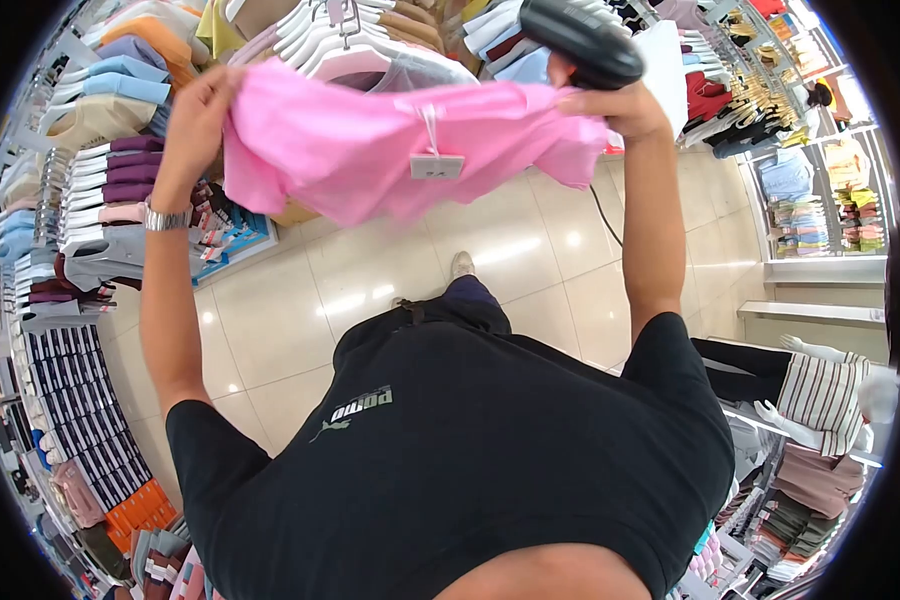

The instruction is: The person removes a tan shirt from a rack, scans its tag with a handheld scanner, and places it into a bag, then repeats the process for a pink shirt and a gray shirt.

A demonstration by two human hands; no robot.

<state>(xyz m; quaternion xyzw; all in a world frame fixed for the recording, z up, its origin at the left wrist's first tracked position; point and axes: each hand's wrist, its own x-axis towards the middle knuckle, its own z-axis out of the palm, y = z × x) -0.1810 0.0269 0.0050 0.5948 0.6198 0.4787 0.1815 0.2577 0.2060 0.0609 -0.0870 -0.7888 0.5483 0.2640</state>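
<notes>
A pink garment (350, 150) is stretched out in the air between my two hands. A small white tag (436, 166) hangs at its middle. My left hand (208, 105), with a metal watch at the wrist, is closed on the garment's upper left corner. My right hand (610, 103) grips the other end of the garment. Beside the right hand is a black handheld device (582, 42), tilted; it seems to be held by the same hand, its handle mostly hidden.
White hangers with clothes (345, 45) stand just beyond the garment. Folded and hanging clothes (120, 175) line the left side. A mannequin in a striped top (820, 400) is at the right. A black cable (606, 215) hangs below the right hand, over the tiled floor (370, 270).
</notes>
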